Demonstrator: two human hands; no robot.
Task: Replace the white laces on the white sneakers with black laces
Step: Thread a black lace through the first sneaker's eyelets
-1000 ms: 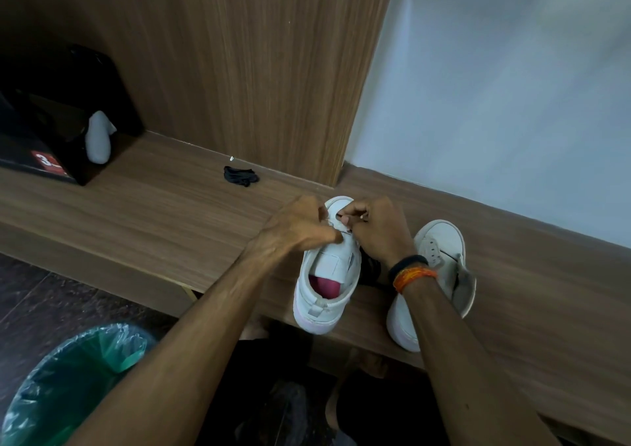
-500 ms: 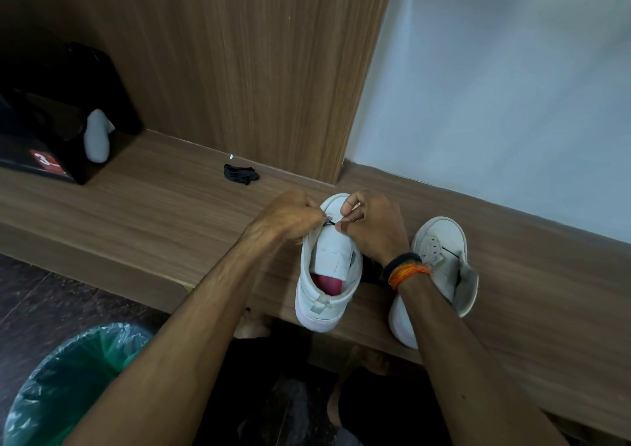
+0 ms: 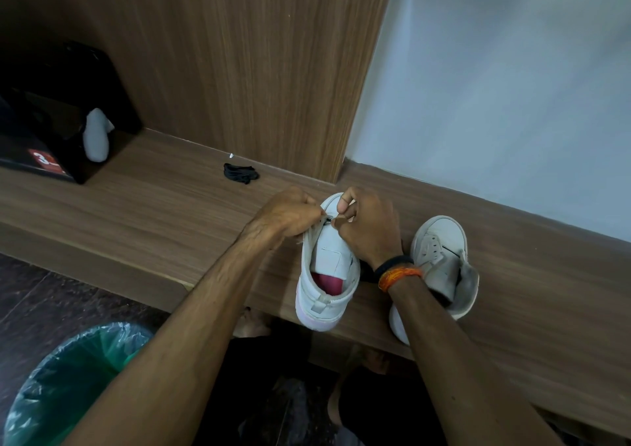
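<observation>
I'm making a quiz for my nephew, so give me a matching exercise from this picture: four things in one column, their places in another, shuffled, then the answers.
Things:
1. black lace bundle
2. green-lined bin
3. black box
4. orange wristband

Places:
A. on the floor, lower left
B. on the right wrist
C. on the wooden ledge near the wood panel
D. far left end of the ledge

Pairs: 1-C, 2-A, 3-D, 4-B

A white numeral "3" stands on a small red label (image 3: 46, 161) on the front face of the black cardboard box (image 3: 68, 111) at the far left; smaller print beside it is too blurred to read.
</observation>
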